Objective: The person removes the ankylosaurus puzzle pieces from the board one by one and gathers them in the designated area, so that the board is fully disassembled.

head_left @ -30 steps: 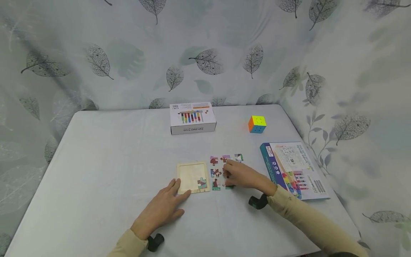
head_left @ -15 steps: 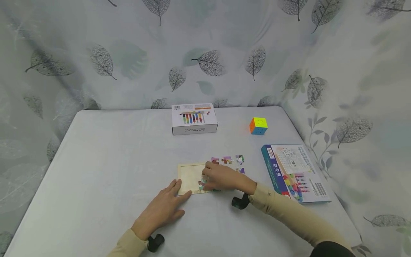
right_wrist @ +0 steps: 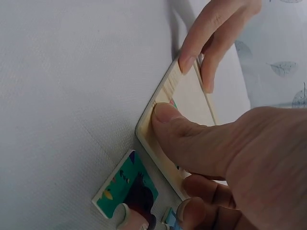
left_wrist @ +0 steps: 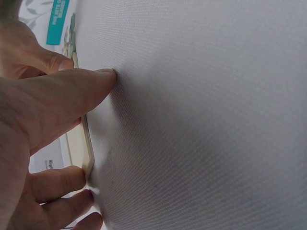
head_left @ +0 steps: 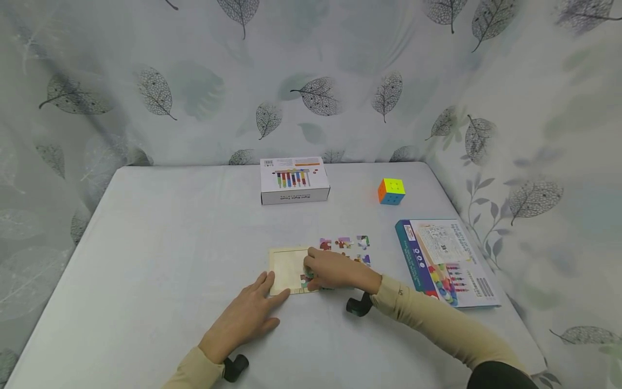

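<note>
A pale wooden puzzle tray (head_left: 284, 266) lies flat on the white table. My left hand (head_left: 244, 314) rests at its lower left corner with extended fingers touching the frame. Above the tray's right side, my right hand (head_left: 337, 269) has curled fingers and pinches a puzzle piece, mostly hidden, with a bit of green (head_left: 309, 271) showing beneath the fingers. A teal piece (head_left: 304, 281) sits in the tray's lower right corner, partly covered. In the right wrist view the thumb (right_wrist: 175, 129) presses over the tray's edge, beside a loose green jigsaw piece (right_wrist: 125, 184).
Several loose puzzle pieces (head_left: 344, 242) lie right of the tray, some hidden under the right hand. A white box (head_left: 294, 181) and a coloured puzzle cube (head_left: 391, 192) stand at the back. A flat box (head_left: 452, 262) lies at the table's right edge.
My right hand has moved left from the loose pieces to the tray's right side, then barely shifted. The left hand stays at the tray's corner.
</note>
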`<state>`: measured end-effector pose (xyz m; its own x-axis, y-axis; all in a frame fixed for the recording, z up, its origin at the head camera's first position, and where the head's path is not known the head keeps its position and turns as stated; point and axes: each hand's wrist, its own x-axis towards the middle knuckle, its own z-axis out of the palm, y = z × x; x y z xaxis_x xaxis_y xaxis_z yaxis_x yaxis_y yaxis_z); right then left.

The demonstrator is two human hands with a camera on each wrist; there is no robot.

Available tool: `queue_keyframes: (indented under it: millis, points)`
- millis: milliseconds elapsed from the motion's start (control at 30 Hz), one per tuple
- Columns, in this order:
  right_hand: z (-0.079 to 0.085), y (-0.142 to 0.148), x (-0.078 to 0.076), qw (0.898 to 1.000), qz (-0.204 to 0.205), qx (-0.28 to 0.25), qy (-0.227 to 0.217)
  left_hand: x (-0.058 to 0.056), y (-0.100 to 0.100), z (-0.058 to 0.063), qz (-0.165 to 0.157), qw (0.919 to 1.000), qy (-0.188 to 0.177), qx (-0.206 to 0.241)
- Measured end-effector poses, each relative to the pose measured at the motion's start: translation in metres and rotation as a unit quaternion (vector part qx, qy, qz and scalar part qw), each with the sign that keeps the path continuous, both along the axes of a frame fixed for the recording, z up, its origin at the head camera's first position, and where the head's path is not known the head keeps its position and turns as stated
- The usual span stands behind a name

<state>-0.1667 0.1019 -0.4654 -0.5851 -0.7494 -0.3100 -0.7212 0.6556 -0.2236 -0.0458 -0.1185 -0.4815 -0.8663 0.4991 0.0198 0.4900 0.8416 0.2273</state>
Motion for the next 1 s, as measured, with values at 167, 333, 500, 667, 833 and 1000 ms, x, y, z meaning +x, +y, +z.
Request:
queue_keyframes:
  millis: [167,333,500,667,833,1000]
  points:
    - [-0.0010,-0.0006,0.0000,1.000,-0.010,-0.001,-0.006,0.0001,0.0003,0.0000,-0.001,1.0000,0.004,0.001]
    - [-0.0010,-0.0005,0.0000,1.000,-0.015,-0.007,-0.007,0.0002,-0.0002,-0.0001,-0.003,1.0000,0.008,0.000]
    - [0.0024,-0.0005,0.0012,0.999,-0.008,-0.036,-0.025,0.0006,-0.0008,0.0019,-0.005,1.0000,0.007,-0.001]
    - [0.0040,-0.0019,0.0022,0.998,0.002,-0.052,-0.040,0.0010,-0.0014,0.0031,-0.006,1.0000,0.006,0.000]
    - [0.0020,-0.0045,0.0014,0.998,-0.014,-0.036,-0.048,0.0014,-0.0009,0.0038,-0.001,1.0000,-0.003,0.003]
    - [0.0026,-0.0047,0.0014,0.997,-0.019,-0.046,-0.051,0.0000,-0.0001,0.0020,0.001,0.9999,-0.011,0.003]
